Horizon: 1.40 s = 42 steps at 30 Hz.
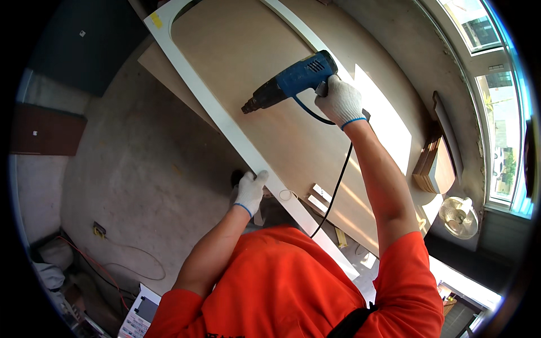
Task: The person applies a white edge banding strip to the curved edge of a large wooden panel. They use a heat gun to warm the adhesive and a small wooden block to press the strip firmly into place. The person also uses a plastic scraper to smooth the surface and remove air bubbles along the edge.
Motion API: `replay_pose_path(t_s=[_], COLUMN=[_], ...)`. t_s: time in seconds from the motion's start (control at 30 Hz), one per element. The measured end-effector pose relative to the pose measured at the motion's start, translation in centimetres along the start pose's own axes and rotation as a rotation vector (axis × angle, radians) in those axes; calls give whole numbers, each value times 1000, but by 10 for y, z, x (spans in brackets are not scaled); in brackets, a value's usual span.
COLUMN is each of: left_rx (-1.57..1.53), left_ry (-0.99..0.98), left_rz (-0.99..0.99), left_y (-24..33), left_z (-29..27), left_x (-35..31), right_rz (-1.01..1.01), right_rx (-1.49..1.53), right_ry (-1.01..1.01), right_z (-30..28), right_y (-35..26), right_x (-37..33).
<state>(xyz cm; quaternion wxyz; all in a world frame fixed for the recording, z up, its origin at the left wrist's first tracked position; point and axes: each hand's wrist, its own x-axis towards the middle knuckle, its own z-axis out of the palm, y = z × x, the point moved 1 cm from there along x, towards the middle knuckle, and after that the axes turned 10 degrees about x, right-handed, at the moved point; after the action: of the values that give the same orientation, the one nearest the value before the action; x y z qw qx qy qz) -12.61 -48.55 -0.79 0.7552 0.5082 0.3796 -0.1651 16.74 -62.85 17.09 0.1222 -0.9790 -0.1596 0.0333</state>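
A white cotton glove with a blue cuff covers each hand. My right hand (341, 101) is closed round the handle of a blue heat gun (296, 78). Its dark nozzle points left and slightly down, over the inner edge of a long white frame (225, 125) with a rounded corner at the far end. My left hand (249, 190) grips the frame's near-left edge; some of its fingers are hidden beneath. A black cord (340, 183) runs from the gun down across the brown board (282, 127) under the frame.
White offcuts (319, 197) lie on the board near me, with a large white sheet (386, 115) to the right. Beyond are stacked brown panels (434, 166), a round fan (459, 217) and windows. Cables (135, 265) trail over the floor at lower left.
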Motion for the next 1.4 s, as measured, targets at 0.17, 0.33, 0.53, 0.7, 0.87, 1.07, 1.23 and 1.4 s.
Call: replay_pose_path(t_s=[0.17, 0.33, 0.53, 0.7, 0.87, 1.07, 1.23, 1.4], left_rx=[-1, 35, -1, 16, 107, 247, 182, 400], left_ry=[41, 4, 12, 28, 22, 27, 87, 150], left_rz=[50, 47, 15, -6, 36, 136, 190, 192], left_y=[1, 3, 6, 10, 7, -20, -20, -23], left_z=[-22, -29, -33, -38, -49, -58, -51, -64], left_x=[-14, -15, -22, -22, -14, 4, 2, 6], right_rz=[-26, -54, -75, -117, -62, -84, -95, -199], right_rx=[-41, -162, -169, -84, -16, 7, 37, -4], right_ry=[-137, -375, -368, -92, -79, 8, 26, -40], right_z=[-13, -36, -28, -2, 11, 29, 30, 7], right_y=[23, 47, 35, -5, -66, -112, -123, -110], right_x=[-32, -80, -84, -37, 23, 79, 95, 69])
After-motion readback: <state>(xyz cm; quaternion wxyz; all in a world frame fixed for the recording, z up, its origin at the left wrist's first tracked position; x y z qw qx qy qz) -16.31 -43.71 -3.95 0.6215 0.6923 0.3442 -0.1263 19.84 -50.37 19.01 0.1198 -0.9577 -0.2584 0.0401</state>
